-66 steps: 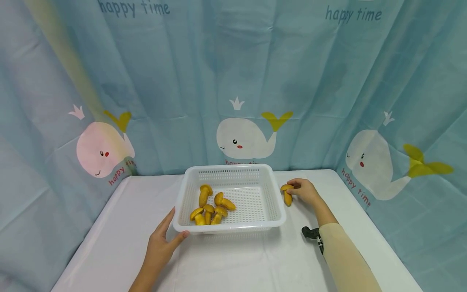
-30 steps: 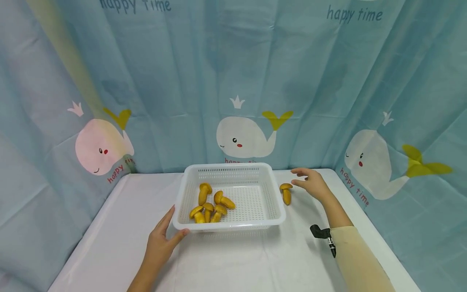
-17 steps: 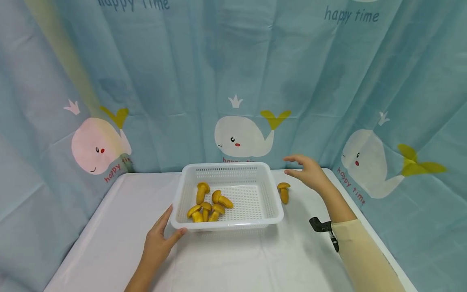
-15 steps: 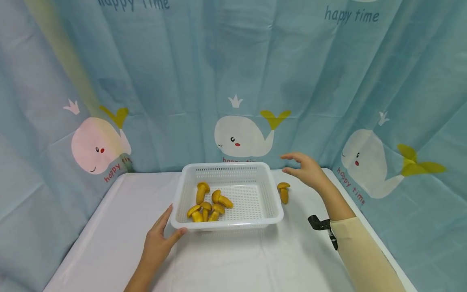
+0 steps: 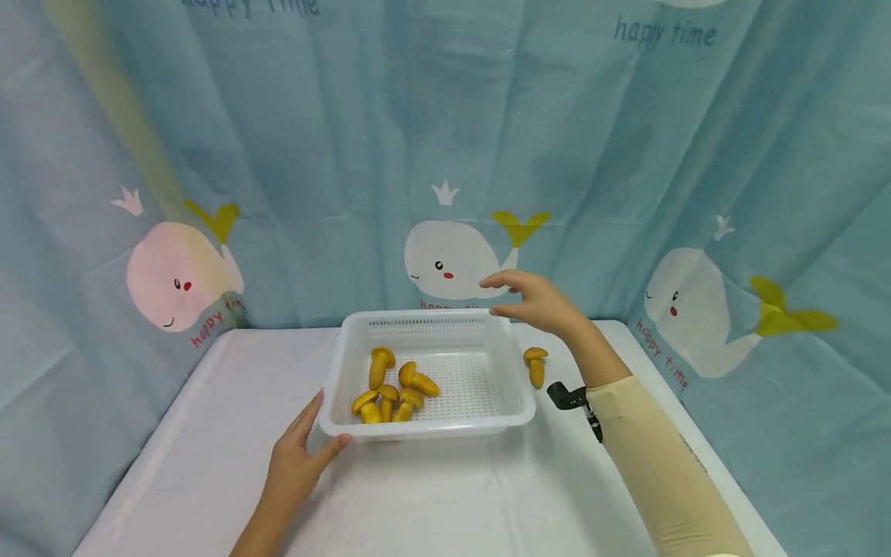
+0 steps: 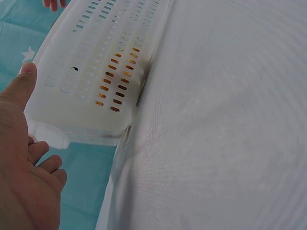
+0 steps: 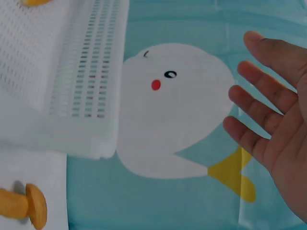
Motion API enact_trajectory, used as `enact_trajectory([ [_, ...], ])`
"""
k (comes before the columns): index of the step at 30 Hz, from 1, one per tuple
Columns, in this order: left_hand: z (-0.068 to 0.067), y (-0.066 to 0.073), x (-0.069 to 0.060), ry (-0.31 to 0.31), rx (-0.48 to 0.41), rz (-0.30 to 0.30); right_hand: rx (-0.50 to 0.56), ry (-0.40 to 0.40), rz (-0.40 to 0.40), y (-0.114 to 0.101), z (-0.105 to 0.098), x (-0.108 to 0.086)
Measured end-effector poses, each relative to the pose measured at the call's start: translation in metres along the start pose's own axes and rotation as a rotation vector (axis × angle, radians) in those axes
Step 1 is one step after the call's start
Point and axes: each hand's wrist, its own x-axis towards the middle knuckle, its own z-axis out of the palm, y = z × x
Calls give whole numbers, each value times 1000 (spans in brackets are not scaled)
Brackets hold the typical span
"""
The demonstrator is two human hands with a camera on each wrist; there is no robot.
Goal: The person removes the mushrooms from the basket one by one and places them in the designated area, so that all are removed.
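The mushrooms (image 5: pixel 379 367) are ochre yellow, with caps browner than their stems. The basket (image 5: pixel 426 428) is white, patterned with rows of small slots. The tablecloth (image 5: pixel 418 495) is plain white, the sleeve (image 5: pixel 661 456) beige, the wrist mount (image 5: pixel 567 397) black. The light-blue curtain (image 5: pixel 348 155) carries white whales (image 5: pixel 445 259) with yellow-green flukes (image 5: pixel 520 228) and red cheeks (image 5: pixel 448 275), white crowns (image 5: pixel 445 193), and slate-blue and red "happy time" lettering (image 5: pixel 664 32).
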Motion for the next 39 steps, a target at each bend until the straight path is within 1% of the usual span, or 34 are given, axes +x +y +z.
enact_trajectory([
  [3,-1,-1,1,2,-9,5,-3,-41,-23,-8,6,14],
  [6,0,-2,2,4,-9,10,-21,-81,-23,-12,15,25],
  [10,-1,-3,0,5,-6,6,-4,-126,-12,-15,28,38],
  [13,-2,-4,1,6,-10,7,10,-141,8,-17,38,48],
  [17,-4,-3,-1,10,7,3,10,-162,30,-18,54,60],
  [21,-4,-4,-2,5,26,-5,10,-193,32,-16,68,64],
  [25,-1,-3,0,6,23,22,13,-194,43,-14,77,67],
  [32,-1,-3,-2,28,33,35,33,-286,21,-12,96,73],
  [36,-1,-2,-1,35,39,49,29,-304,21,-10,104,77],
  [39,0,-1,0,28,24,49,39,-317,20,-8,109,79],
])
